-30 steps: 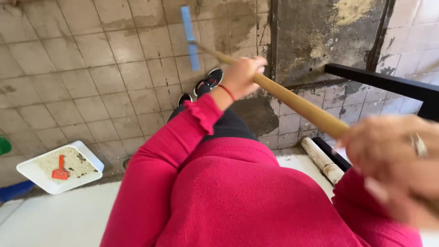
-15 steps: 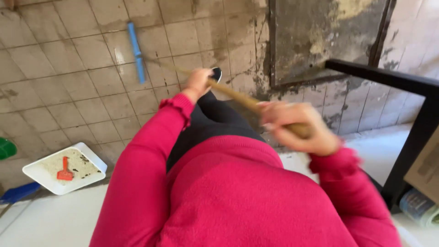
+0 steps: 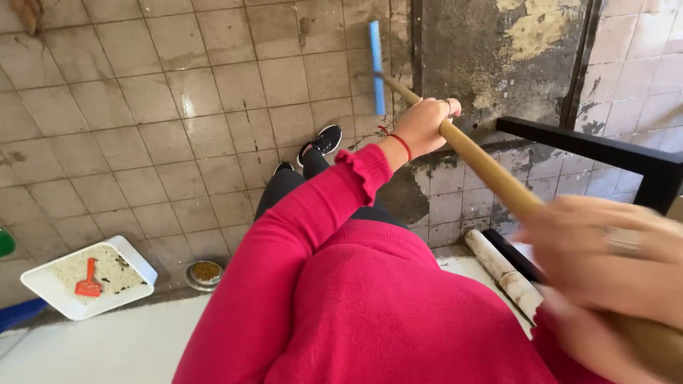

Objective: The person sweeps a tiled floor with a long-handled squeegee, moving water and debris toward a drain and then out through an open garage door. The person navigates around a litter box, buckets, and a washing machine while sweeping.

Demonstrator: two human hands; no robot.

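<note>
Both the left hand [image 3: 421, 126] and the blurred right hand [image 3: 612, 263] were closed around a wooden broom handle [image 3: 484, 165], its blue head [image 3: 376, 65] on the stained tiled floor [image 3: 163, 128].

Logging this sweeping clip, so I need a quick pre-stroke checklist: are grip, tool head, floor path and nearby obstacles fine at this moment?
1. Left hand wrapped around the long wooden broom handle: ok.
2. Right hand on the handle's upper end: blurred, cannot tell.
3. Blue broom head on the beige tiled floor: contact cannot tell.
4. Black sneakers near the head: not ok.
5. White litter tray well aside: ok.
6. Black metal frame close beside the handle: not ok.
</note>
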